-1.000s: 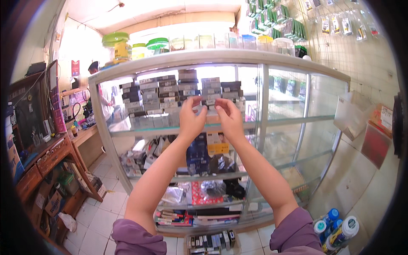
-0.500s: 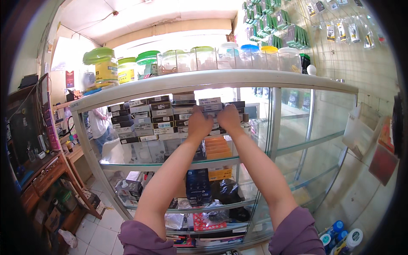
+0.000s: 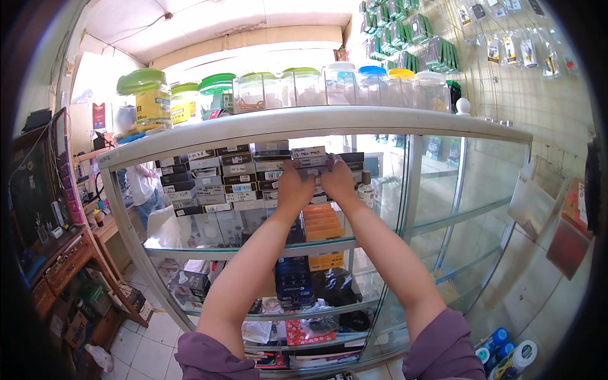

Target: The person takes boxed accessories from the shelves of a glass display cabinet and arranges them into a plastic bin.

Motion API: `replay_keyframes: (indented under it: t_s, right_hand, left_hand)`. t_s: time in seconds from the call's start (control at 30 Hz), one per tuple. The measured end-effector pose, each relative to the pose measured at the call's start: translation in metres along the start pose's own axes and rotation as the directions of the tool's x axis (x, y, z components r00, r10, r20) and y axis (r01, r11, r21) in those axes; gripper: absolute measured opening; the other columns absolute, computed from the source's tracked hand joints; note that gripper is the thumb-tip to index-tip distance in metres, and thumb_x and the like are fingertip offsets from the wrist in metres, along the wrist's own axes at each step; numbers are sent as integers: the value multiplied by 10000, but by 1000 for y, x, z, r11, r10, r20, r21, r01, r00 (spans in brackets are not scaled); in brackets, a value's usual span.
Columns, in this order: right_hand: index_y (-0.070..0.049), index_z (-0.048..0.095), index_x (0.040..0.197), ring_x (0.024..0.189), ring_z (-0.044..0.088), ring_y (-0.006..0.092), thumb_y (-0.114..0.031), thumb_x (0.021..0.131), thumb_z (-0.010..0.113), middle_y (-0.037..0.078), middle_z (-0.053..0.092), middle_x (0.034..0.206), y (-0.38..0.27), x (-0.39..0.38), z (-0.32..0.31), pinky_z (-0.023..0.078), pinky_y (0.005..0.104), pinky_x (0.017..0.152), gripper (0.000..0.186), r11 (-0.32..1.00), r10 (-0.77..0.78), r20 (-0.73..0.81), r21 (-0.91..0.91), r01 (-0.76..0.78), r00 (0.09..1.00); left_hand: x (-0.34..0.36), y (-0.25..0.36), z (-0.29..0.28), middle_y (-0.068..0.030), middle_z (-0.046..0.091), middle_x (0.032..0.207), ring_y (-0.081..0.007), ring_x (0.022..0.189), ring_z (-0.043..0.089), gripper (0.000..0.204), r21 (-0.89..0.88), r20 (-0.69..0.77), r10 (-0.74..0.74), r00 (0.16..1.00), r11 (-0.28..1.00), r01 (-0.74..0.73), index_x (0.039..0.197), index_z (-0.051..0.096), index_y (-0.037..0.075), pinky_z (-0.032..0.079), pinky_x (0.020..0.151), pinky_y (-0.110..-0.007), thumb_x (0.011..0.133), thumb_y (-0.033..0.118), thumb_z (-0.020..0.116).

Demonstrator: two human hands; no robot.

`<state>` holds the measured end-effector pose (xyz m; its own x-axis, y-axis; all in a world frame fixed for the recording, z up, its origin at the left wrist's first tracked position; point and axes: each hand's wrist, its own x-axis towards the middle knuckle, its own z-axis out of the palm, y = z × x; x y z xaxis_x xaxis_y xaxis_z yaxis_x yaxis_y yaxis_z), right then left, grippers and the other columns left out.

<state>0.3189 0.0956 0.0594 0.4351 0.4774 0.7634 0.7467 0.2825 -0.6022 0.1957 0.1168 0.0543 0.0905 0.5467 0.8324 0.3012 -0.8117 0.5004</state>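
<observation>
Two hands, where?

"The left hand (image 3: 296, 185) and right hand (image 3: 338, 182) flank a stack of flat boxes (image 3: 309, 161) inside the glass cabinet (image 3: 316, 120), above the orange packets (image 3: 323, 224)."

"And the grip?"

"Fingers bent at the stack's sides; whether either hand is clenched on it, I cannot tell."

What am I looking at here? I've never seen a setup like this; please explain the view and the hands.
There is no machine: these are a person's bare hands. The view comes from the left of two wide fisheye cameras worn on the head, so straight edges bend near the rim. The left hand and right hand reach into a glass display case, one at each side of a stack of flat boxes; how firmly they grip is hard to tell. More stacked boxes sit to the left, orange packets below, and lidded jars on top.
</observation>
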Motion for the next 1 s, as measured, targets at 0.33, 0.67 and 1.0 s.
replay_keyframes:
  t_s: [0.33, 0.67, 1.0]
  right_hand:
    - [94, 547, 1194, 1028, 646, 292, -151, 762, 677, 241, 658, 1074, 20, 18, 9, 501, 341, 862, 514, 988, 65, -7, 141, -64, 998]
    - [28, 630, 1095, 749, 640, 251, -329, 863, 635, 171, 676, 855, -14, -8, -15, 488, 366, 685, 426, 945, 100, -175, 325, -39, 979]
    - [33, 622, 754, 693, 586, 274, -455, 915, 572, 144, 602, 680, -4, -5, -17, 465, 387, 755, 516, 867, 164, -110, 490, -90, 980]
  left_hand:
    - [0, 3, -3, -279, 633, 971, -406, 900, 641, 511, -76, 1, -22, 1000, 997, 22, 1115, 470, -50, 496, 805, -430, 710, 173, 688]
    - [-12, 16, 4, -216, 537, 967, -371, 955, 537, 522, -119, -318, -107, 942, 990, 73, 1170, 483, -42, 416, 900, -429, 859, 355, 619]
    - [-1, 12, -13, -198, 613, 997, -280, 882, 637, 587, -481, -122, -375, 919, 832, 276, 1100, 577, -19, 509, 738, -384, 848, 507, 637]
